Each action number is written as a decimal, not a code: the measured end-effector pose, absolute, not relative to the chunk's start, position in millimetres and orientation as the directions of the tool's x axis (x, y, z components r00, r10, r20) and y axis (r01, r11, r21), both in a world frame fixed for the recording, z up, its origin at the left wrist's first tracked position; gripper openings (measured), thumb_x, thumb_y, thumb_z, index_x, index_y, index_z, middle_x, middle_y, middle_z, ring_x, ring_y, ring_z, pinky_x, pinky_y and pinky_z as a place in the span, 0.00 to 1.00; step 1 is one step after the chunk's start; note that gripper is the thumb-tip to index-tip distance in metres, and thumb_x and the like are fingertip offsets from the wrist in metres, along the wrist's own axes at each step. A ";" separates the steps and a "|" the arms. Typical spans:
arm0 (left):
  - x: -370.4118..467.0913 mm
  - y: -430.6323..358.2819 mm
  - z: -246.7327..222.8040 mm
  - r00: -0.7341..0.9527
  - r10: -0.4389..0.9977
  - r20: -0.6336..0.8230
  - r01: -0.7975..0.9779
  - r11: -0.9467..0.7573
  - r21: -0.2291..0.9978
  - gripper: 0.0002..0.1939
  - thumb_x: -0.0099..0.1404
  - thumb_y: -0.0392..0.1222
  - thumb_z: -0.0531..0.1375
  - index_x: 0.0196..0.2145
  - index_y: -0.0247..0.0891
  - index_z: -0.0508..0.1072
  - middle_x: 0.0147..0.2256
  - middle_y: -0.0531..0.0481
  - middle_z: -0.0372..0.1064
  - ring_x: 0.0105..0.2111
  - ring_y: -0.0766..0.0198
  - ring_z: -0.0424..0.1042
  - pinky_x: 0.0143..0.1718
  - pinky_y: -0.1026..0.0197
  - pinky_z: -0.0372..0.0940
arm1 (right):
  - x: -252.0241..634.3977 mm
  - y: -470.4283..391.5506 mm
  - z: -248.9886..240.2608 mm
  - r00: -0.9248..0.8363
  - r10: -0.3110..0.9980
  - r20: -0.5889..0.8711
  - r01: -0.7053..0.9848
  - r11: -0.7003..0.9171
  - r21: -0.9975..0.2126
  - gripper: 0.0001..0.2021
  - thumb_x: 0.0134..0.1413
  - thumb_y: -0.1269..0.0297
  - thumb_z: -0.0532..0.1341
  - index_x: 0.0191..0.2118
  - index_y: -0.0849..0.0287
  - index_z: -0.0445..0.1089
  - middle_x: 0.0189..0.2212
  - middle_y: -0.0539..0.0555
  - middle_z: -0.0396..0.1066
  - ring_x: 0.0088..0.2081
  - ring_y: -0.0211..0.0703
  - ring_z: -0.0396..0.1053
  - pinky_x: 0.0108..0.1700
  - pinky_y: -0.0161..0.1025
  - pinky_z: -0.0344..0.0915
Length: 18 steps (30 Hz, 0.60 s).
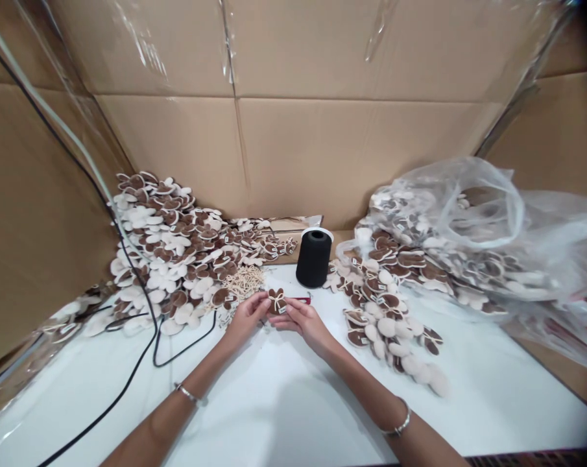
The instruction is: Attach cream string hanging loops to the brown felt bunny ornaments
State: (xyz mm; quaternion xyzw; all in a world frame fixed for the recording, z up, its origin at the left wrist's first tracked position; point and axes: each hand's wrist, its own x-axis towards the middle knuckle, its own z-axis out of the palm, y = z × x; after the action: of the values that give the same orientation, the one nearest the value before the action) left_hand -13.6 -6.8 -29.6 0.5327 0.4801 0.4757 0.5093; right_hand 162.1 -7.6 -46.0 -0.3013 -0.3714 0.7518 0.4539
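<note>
A small brown fabric piece [277,302] with a cream bow and a small white label is held between my two hands above the white table. My left hand [248,316] pinches its left edge between thumb and fingers. My right hand [305,322] grips the right side with the thumb on top and the other fingers stretched below it. Just behind my right hand lies a red object [300,300], partly covered. A black thread cone [313,258] stands upright beyond my hands.
Brown and white fabric pieces [169,227] are heaped at the left, beside small cream bows [244,280]. More pieces [385,318] lie at the right, near a clear plastic bag [478,220]. A black cable [142,350] crosses the left side. Cardboard walls [293,143] surround the table [293,402].
</note>
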 end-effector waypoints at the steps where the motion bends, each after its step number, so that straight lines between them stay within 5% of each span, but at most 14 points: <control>1: -13.3 -7.0 -29.0 0.085 0.996 0.013 0.030 -0.016 0.999 0.24 0.57 0.56 0.63 0.43 0.34 0.72 0.30 0.49 0.71 0.29 0.63 0.70 0.32 0.61 0.64 | 161.9 -8.0 -45.2 -0.405 0.906 -0.121 -0.457 -0.315 -0.832 0.29 0.45 0.52 0.70 0.49 0.66 0.66 0.34 0.61 0.78 0.38 0.52 0.78 0.45 0.47 0.71; 18: -11.5 -8.9 -30.1 0.114 0.993 0.015 0.029 -0.018 0.999 0.23 0.58 0.55 0.63 0.45 0.35 0.74 0.36 0.45 0.75 0.32 0.61 0.72 0.33 0.61 0.66 | 160.4 -13.5 -36.2 -0.391 0.906 -0.160 -0.484 -0.350 -0.802 0.16 0.49 0.59 0.65 0.41 0.63 0.67 0.32 0.60 0.77 0.33 0.53 0.78 0.39 0.47 0.71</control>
State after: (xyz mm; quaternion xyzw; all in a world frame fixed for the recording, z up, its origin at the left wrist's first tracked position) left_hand -11.5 -8.9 -30.1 0.5394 0.4740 0.4673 0.5158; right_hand 160.4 -13.5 -36.2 -0.3097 -0.3411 0.7610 0.4568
